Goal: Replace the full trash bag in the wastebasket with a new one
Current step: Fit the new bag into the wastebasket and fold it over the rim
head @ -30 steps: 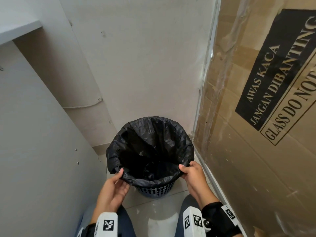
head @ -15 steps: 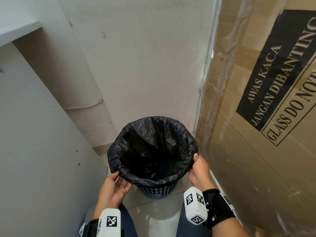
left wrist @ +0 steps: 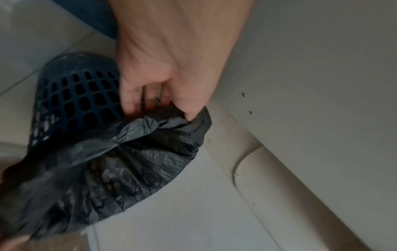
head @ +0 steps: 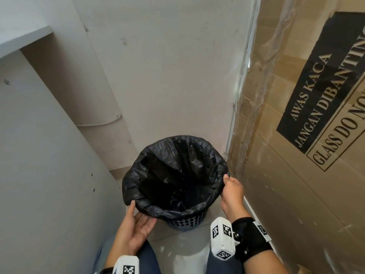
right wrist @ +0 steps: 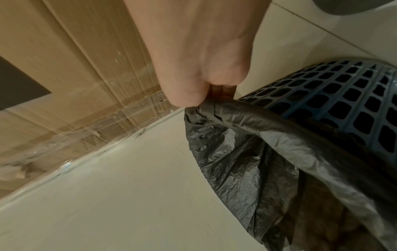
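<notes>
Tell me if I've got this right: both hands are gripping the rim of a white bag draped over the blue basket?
Not quite: the bag is black, not white, as the head view shows. Both the left hand and right hand do grip its rim over the blue basket.

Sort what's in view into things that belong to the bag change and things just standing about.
Part of the job:
- black trash bag, folded over the rim
- blue wastebasket
- left hand and right hand, both pinching the bag's edge

Just there:
- cardboard box marked glass
- white cabinet panel
- wall
</notes>
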